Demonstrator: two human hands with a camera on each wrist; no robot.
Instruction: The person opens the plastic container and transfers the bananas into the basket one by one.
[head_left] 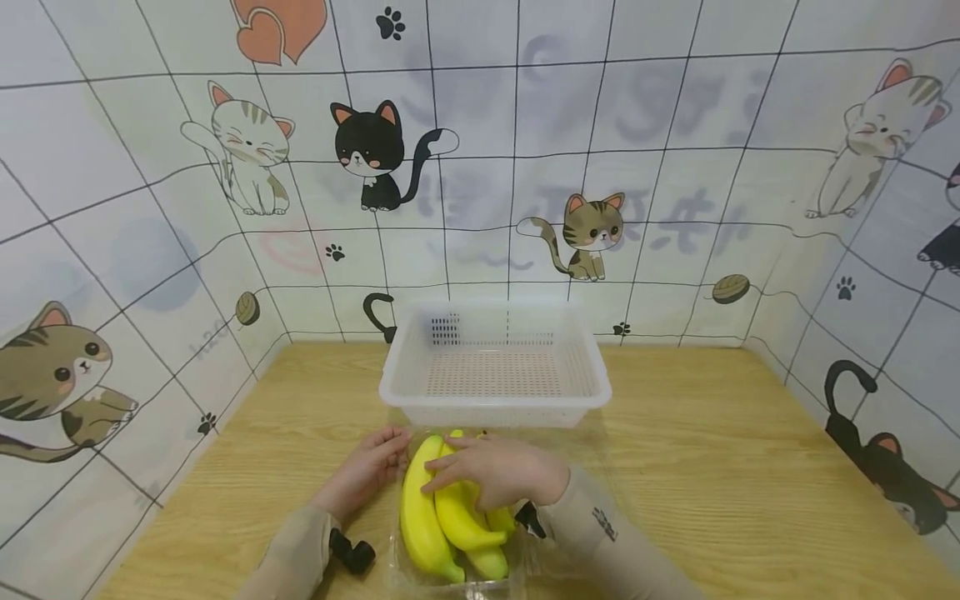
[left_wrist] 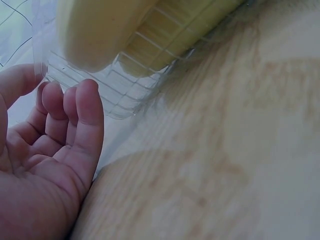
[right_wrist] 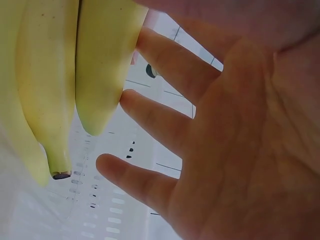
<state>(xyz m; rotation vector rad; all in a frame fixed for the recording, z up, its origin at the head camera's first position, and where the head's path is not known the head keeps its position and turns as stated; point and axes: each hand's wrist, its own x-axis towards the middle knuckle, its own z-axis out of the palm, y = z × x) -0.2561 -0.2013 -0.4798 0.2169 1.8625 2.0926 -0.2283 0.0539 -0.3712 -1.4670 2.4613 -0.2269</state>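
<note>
Several yellow bananas [head_left: 423,517] lie in a clear plastic box [left_wrist: 117,105] at the front of the table. My left hand [head_left: 367,472] is at the box's far left corner. In the left wrist view its thumb and curled fingertips pinch the clear rim. Over the bananas, my right hand [head_left: 510,471] reaches in from the right with its fingers spread. The right wrist view shows straight fingers [right_wrist: 155,117], with fingertips touching the side of one banana [right_wrist: 102,65]. The right thumb is mostly out of sight there.
Just behind the box stands a white perforated plastic basket [head_left: 495,404]. The wood-grain table [head_left: 697,450] extends to both sides. Walls with a cat-and-grid print [head_left: 480,192] close off the back, left and right. Black wrist cameras [head_left: 352,552] sit on the sleeves.
</note>
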